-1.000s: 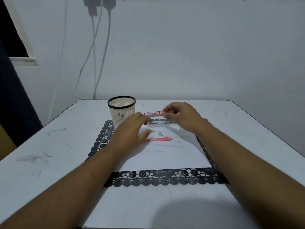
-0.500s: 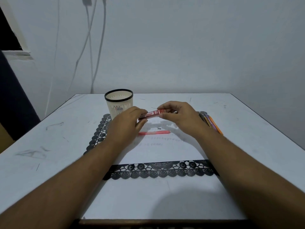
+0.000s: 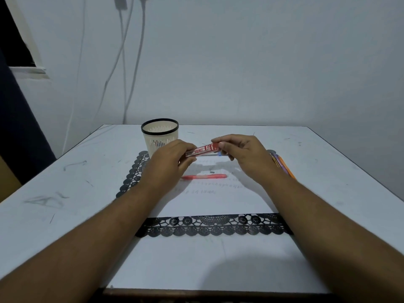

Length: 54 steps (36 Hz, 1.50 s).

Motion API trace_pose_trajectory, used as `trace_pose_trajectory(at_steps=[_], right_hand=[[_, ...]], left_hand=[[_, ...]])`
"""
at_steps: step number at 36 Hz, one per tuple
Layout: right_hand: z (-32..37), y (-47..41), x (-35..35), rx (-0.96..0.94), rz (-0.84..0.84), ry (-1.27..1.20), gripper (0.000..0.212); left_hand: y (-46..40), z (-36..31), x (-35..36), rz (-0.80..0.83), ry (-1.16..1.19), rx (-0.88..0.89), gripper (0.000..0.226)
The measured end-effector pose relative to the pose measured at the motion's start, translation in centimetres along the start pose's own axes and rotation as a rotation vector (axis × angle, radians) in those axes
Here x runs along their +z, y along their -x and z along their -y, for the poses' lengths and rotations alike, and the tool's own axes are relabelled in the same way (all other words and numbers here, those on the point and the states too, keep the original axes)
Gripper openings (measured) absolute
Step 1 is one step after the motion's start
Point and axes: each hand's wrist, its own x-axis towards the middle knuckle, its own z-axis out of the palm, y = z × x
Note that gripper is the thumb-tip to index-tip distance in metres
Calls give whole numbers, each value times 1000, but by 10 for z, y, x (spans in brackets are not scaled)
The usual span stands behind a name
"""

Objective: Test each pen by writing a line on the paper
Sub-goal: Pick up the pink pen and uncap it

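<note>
Both your hands are raised over the paper (image 3: 209, 202): your left hand (image 3: 168, 162) pinches the lower end of a red lead case (image 3: 202, 150) marked 2B, and your right hand (image 3: 244, 154) pinches its upper end, fingers curled. It looks light, rigid and a bit slick, so I'd hold it by the ends with a gentle grip; any leads inside would snap easily.

One pink pen (image 3: 204, 176) lies flat on the paper, at 6 o'clock from the case. At 3 o'clock a bundle of pens (image 3: 282, 165) lies partly hidden, so I can't count it. One mesh cup (image 3: 160, 136) stands at 10 o'clock, with pens inside I can't count either.
</note>
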Motion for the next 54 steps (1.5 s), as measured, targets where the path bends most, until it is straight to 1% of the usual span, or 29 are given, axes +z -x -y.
trace_pose_trajectory(at_steps=[4,8,10,16,19,24,26,29,33,38,41,47,50,54], right_hand=[[1,0,6,122,-71,-140,15],[2,0,6,276,-81,-268,14],[1,-2,7,325,-91,-311,14],[5,-1,7,367,-99,-408,16],[4,-1,5,361,-75,-383,17],[2,-1,9,398,-69,-366,8],[3,-2,10,425,-70,-388,8],[4,-2,11,484,-68,-458,7],[4,-1,18,598,-35,-583,5],[5,0,23,695,13,-671,6],[4,0,26,711,6,-704,10],[3,0,27,725,22,-776,9],[2,0,28,734,42,-807,9],[1,-1,30,753,64,-848,15]], left_hand=[[0,-2,-3,-31,-39,-17,25],[0,-2,-5,-46,-69,-11,23],[-1,-4,-5,-48,-86,-1,23],[0,-10,-6,-65,-117,23,23],[1,-11,-7,-84,-128,32,23],[0,-7,-7,-99,-109,63,24],[-1,-7,-8,-99,-64,54,28],[0,-13,-12,-121,63,-16,34],[-1,-19,-17,-178,302,-110,30],[-2,-20,-18,-128,620,-242,27],[-2,-20,-18,-117,699,-261,27],[-4,-20,-18,-99,678,-241,24],[-4,-24,-19,-108,592,-185,23],[-4,-27,-20,-120,487,-99,30]])
